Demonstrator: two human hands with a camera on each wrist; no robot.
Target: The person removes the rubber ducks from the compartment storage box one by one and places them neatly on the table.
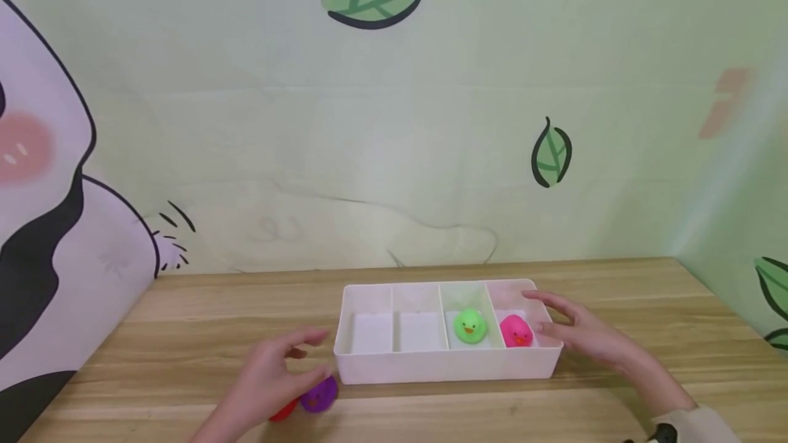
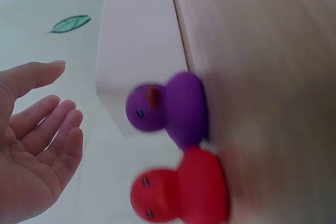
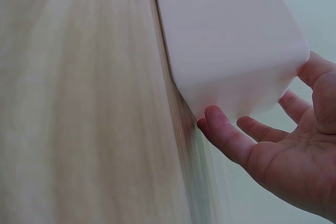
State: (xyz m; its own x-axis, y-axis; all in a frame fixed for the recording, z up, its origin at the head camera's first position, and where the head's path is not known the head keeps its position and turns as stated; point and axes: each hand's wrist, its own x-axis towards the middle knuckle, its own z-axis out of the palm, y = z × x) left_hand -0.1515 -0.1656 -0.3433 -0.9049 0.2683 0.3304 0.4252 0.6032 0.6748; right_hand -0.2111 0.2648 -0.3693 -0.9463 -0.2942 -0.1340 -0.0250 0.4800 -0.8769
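A white box with several compartments stands on the wooden table. My right hand is at its right end, fingers spread along the end wall and thumb by the rim. Inside the box, a green duck sits in the third compartment from the left and a pink duck in the rightmost one. My left hand hovers by the box's left end, thumb and fingers apart, holding nothing. Beneath and beside it are a purple duck and a red duck, close together on the table; the hand partly hides the red one in the head view.
The wooden tabletop runs back to a pale green cloth printed with leaves. A large cartoon animal is printed on the cloth at the left. The two left compartments of the box show bare floors.
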